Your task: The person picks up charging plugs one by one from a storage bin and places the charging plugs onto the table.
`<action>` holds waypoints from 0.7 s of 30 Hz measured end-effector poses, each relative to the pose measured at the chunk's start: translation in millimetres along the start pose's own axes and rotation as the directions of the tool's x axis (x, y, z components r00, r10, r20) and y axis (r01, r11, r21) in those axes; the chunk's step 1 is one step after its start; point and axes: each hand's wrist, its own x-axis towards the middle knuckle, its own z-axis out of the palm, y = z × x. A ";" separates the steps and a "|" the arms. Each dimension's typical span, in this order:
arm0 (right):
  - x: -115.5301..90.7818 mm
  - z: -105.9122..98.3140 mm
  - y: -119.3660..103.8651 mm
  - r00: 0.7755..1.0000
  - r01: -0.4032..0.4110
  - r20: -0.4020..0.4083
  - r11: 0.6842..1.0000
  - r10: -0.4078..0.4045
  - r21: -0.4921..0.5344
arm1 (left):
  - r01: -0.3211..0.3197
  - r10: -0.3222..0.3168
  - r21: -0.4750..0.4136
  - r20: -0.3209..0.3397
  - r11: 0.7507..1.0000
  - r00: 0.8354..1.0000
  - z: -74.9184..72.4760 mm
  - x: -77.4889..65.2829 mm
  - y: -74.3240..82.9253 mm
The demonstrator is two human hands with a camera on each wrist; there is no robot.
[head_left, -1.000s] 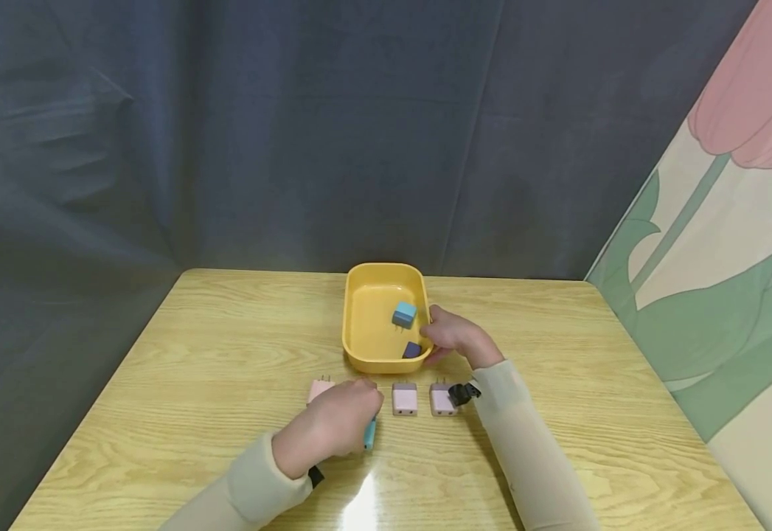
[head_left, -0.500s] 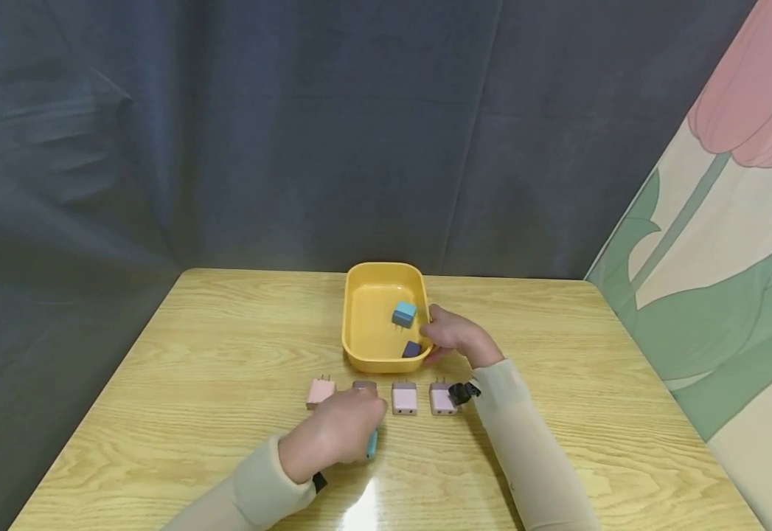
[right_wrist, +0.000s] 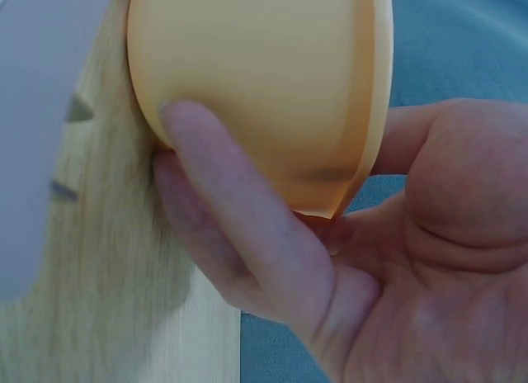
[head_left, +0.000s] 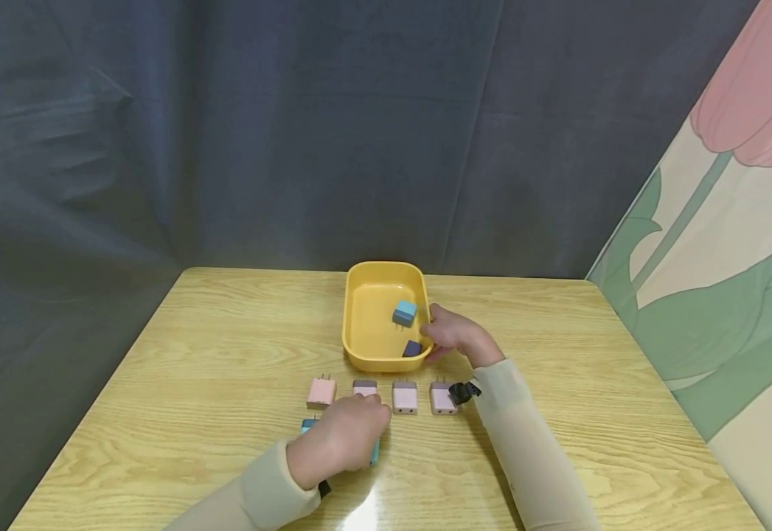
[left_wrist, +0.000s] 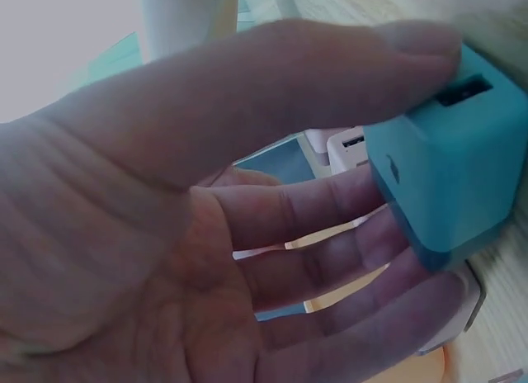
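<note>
My left hand [head_left: 341,436] pinches a teal USB wall charger [left_wrist: 462,160] close over the near side of the table. Its thumb lies at the port end and the fingertips against the opposite side. With my right hand [head_left: 455,335] I hold the yellow bin [head_left: 386,365] at its right side, near the front corner; the right wrist view has fingers along the outer wall. Inside the bin lie a light blue charger [head_left: 404,313] and a dark blue charger [head_left: 412,349], the latter partly hidden by the front wall.
In front of the bin runs a row: a pink charger [head_left: 321,393], then lilac chargers [head_left: 405,398], one partly behind my left hand. Another blue charger [head_left: 308,424] shows beside that hand. A dark curtain [head_left: 332,147] hangs behind the wooden table [head_left: 226,354].
My left hand has shifted toward me and slightly right with the teal charger, uncovering the pink charger, a lilac one and the blue one at left. The right hand and bin stay put.
</note>
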 end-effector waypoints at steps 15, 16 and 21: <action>1.0 0.7 1.6 1.000 0.004 -0.005 1.000 -0.004 -0.006 | 0.038 -0.038 -0.030 0.003 0.999 0.999 1.6 0.4 0.7; 1.0 0.9 1.7 1.000 0.005 -0.006 1.000 -0.005 -0.005 | 0.038 -0.038 -0.029 0.003 0.999 0.999 1.6 0.4 0.5; 1.3 1.0 1.6 1.000 0.005 -0.007 1.000 -0.005 -0.008 | 0.038 -0.038 -0.024 -0.009 0.999 0.999 2.0 0.0 -0.1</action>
